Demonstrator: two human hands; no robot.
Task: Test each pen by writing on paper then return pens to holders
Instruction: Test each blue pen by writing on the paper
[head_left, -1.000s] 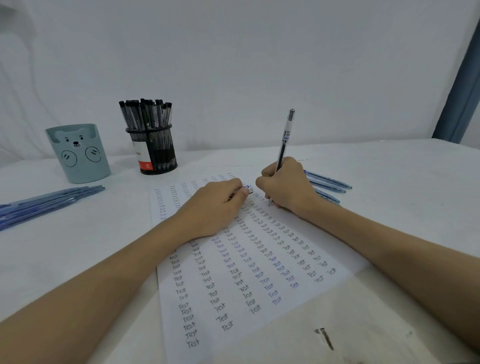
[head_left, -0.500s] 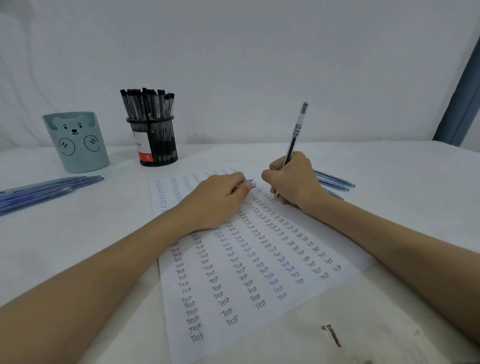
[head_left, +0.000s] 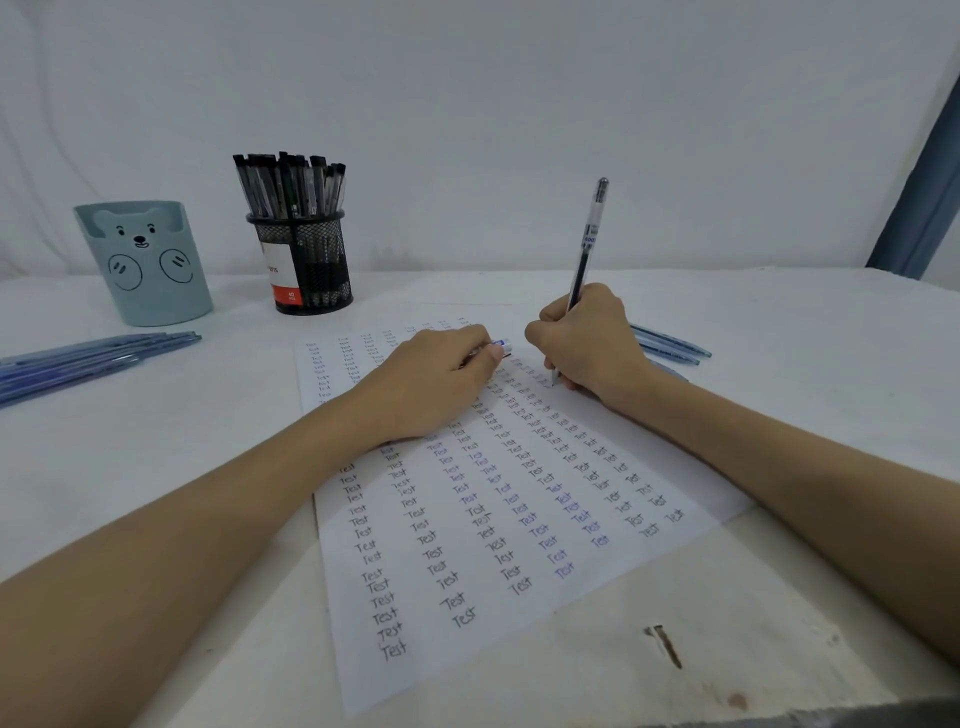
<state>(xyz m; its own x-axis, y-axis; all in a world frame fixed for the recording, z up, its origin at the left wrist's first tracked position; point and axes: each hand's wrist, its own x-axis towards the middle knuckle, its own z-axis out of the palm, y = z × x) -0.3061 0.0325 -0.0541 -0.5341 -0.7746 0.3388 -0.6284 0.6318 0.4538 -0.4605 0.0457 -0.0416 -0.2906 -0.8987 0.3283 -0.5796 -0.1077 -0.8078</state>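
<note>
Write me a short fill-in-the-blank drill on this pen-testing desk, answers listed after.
1. The right hand holds a pen with its tip on the ____.
2. The black mesh holder is full of ____.
3. The blue cup has a ____ face on it.
4. The word written in columns over the sheet is ____.

Answers: paper; pens; bear; Test

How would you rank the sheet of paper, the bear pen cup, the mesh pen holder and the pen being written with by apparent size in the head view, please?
1. Sheet of paper, clearly largest.
2. Bear pen cup.
3. Mesh pen holder, somewhat narrower.
4. Pen in the right hand, thinnest.
</note>
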